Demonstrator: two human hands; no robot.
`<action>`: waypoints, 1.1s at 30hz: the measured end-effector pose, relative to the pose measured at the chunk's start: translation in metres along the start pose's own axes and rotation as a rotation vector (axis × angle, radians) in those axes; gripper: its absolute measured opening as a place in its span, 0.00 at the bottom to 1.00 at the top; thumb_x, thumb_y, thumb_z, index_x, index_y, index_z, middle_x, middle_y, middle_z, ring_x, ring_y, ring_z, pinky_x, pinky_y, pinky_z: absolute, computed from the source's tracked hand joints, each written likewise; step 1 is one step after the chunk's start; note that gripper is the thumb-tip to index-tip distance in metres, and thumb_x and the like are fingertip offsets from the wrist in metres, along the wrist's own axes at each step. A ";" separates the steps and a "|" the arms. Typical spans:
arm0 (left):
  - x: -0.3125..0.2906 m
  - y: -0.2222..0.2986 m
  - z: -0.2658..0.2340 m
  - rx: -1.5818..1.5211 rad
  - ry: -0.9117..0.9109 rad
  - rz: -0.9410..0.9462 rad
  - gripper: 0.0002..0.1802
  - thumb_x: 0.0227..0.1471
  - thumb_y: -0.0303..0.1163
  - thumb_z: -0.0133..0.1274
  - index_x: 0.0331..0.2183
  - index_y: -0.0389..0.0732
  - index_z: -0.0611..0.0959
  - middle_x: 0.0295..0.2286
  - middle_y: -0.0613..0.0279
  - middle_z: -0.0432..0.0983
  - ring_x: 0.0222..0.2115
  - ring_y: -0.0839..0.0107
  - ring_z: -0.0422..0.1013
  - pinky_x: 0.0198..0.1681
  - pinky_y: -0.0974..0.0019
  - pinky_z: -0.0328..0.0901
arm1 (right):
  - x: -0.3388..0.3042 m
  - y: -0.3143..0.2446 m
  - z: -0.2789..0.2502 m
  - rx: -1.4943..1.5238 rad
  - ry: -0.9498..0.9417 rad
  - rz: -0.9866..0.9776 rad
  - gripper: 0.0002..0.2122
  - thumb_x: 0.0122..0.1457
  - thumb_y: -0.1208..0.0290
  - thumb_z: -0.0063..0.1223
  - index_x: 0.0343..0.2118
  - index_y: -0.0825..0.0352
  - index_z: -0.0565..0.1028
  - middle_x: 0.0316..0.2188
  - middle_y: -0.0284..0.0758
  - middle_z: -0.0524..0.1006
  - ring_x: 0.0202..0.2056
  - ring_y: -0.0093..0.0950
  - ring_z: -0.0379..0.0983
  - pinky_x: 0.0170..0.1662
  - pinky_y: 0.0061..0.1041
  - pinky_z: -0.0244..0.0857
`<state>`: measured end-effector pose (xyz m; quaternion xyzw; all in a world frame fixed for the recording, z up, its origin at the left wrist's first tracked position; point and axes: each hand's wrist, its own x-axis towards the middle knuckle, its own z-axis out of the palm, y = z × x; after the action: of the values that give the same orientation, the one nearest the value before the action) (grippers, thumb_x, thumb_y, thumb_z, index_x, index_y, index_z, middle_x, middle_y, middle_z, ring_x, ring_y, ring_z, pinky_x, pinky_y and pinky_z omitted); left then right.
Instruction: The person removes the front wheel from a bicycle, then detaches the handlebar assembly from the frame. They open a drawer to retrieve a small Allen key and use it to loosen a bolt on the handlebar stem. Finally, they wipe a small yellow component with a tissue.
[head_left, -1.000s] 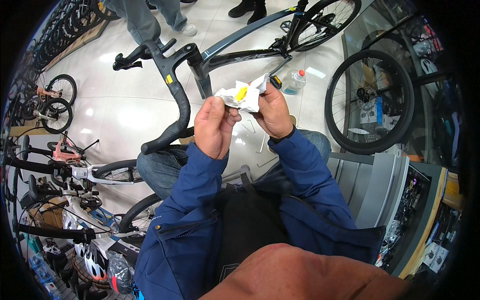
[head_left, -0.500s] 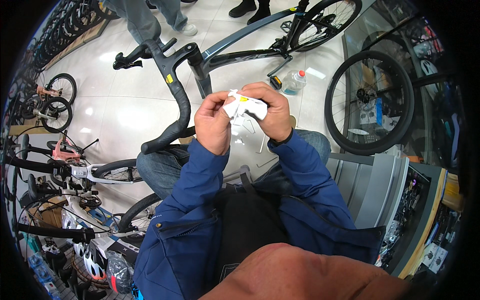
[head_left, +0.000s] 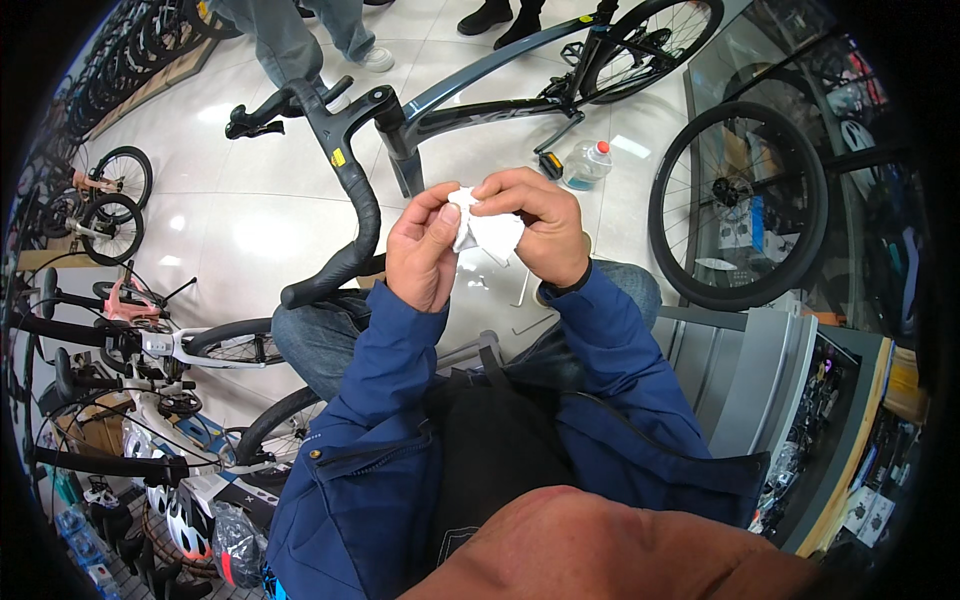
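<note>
A crumpled white sheet [head_left: 492,232], tissue or thin cloth, is held between both hands in front of me. My left hand [head_left: 424,255] pinches its left end between thumb and fingers. The fingers of my right hand [head_left: 540,222] are curled around its upper right part, and the rest hangs below them. Just beyond the hands stands a dark road bike [head_left: 480,115] with its front wheel off. Its drop handlebar [head_left: 352,185] is beyond and to the left of my left hand. L-shaped hex keys [head_left: 521,291] lie on the pale floor under my hands.
A clear bottle with a red cap [head_left: 588,165] stands right of the bike's pedal. A loose wheel [head_left: 738,205] leans on a glass case. A grey case [head_left: 745,375] sits at my right. Parked bikes [head_left: 190,350] crowd the left. Another person's legs [head_left: 300,45] are beyond the handlebar.
My fingers have shifted on the white sheet and turned it. A yellow spot that showed on it is now out of sight. My left hand has moved slightly left.
</note>
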<state>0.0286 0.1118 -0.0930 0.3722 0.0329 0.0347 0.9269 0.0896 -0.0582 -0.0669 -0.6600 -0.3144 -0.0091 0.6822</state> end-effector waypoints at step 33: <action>0.002 -0.019 -0.003 0.240 0.137 0.219 0.14 0.60 0.25 0.63 0.46 0.32 0.80 0.40 0.55 0.82 0.40 0.71 0.78 0.47 0.69 0.73 | -0.005 0.008 0.000 0.470 0.061 0.471 0.08 0.62 0.84 0.59 0.43 0.72 0.78 0.40 0.36 0.81 0.38 0.24 0.81 0.43 0.22 0.78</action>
<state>0.0311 0.1003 -0.1089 0.4781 0.0590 0.1567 0.8622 0.0890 -0.0591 -0.0757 -0.5387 -0.1262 0.2017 0.8082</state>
